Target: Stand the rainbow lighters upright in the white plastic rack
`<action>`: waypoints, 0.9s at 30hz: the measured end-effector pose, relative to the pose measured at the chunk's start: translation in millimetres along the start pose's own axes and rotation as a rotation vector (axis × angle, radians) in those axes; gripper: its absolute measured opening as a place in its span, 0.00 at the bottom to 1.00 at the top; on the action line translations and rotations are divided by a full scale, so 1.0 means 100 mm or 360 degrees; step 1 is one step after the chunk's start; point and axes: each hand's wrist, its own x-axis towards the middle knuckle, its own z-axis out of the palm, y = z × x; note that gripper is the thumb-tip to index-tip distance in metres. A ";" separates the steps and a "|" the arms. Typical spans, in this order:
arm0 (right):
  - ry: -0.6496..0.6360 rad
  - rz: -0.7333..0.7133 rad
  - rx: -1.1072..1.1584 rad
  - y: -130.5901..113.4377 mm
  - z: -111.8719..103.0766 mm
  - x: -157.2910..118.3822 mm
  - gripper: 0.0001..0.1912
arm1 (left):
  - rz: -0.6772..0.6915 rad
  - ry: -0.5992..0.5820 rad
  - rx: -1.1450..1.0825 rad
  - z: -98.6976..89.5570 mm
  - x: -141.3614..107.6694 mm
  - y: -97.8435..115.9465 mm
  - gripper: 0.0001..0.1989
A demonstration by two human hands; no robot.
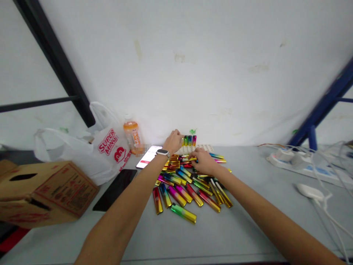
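Observation:
Many shiny lighters [183, 213] in gold, red, pink, green and blue lie in a loose pile on the grey table [220, 235]. Behind the pile, a short row of lighters [190, 140] stands upright at a pale holed tray [208, 147]. My left hand [173, 141], with a watch on its wrist, is at the left end of that row, its fingers bent; what they hold, if anything, is too small to tell. My right hand [203, 161] reaches over the back of the pile with fingers curled at some lighters; its grip is unclear.
Left of the pile are a lit phone [149, 156], a dark tablet [116, 189], an orange bottle [132, 135], a white plastic bag [107, 147] and a cardboard box [60, 191]. A power strip [309, 166] with white cables and a white adapter [311, 191] lies at the right.

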 end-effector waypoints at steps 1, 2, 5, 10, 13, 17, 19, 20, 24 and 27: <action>-0.0046 -0.0033 -0.0047 -0.01 -0.03 0.04 0.16 | 0.0009 -0.0019 0.0004 -0.01 -0.01 0.00 0.19; -0.0091 -0.0060 -0.0090 -0.02 -0.05 0.08 0.17 | 0.0016 -0.0028 0.0003 -0.03 -0.03 0.01 0.20; -0.0219 -0.0102 -0.0215 -0.04 -0.10 0.20 0.18 | -0.0011 0.0047 -0.0082 -0.10 -0.11 0.05 0.23; -0.0368 -0.0161 -0.0427 -0.06 -0.13 0.40 0.16 | -0.0136 0.0270 -0.0415 -0.21 -0.39 0.15 0.16; -0.0387 -0.0153 -0.0449 -0.06 -0.14 0.44 0.13 | -0.0222 0.0362 -0.0541 -0.26 -0.62 0.22 0.12; -0.0141 -0.0146 -0.0170 -0.02 -0.12 0.34 0.12 | -0.0292 0.0505 -0.0765 -0.28 -0.86 0.34 0.10; 0.0059 -0.0089 0.0154 -0.02 -0.09 0.23 0.12 | -0.0320 0.0545 -0.0856 -0.28 -0.93 0.41 0.09; 0.0166 -0.0039 0.0366 -0.03 -0.07 0.17 0.12 | -0.0319 0.0546 -0.0891 -0.28 -0.96 0.45 0.09; 0.0498 0.0190 0.1478 -0.19 0.03 -0.07 0.12 | -0.0205 0.0487 -0.0984 -0.30 -1.04 0.63 0.09; 0.0516 0.0458 0.2251 -0.34 0.06 -0.21 0.15 | -0.0129 0.0451 -0.1036 -0.31 -1.08 0.74 0.09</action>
